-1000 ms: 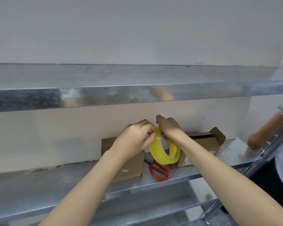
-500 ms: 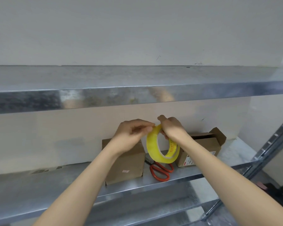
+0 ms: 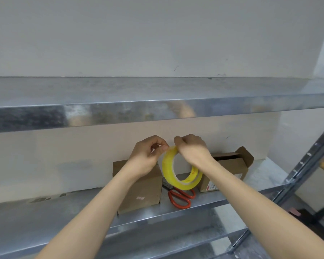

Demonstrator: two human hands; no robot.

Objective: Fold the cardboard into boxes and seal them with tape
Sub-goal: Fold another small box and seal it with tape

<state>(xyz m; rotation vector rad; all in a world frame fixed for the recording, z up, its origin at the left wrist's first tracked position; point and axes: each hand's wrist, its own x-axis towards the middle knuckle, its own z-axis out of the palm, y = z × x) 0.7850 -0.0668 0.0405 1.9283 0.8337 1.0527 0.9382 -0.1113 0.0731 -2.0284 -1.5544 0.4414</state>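
Note:
A yellow roll of tape hangs upright in the air above the middle metal shelf. My right hand grips the roll at its top. My left hand pinches at the tape's top edge with thumb and fingertips. Below my left wrist stands a closed brown cardboard box. A second cardboard box with raised flaps sits to the right behind my right forearm. Red-handled scissors lie on the shelf between the two boxes.
An upper metal shelf juts out above my hands. A grey upright post of the rack runs down the right side. A pale wall backs the shelves, and lower shelves show beneath.
My left hand has slid slightly left along the roll's top edge. The roll has tilted a little. The other person seen at the right a second ago is gone from view.

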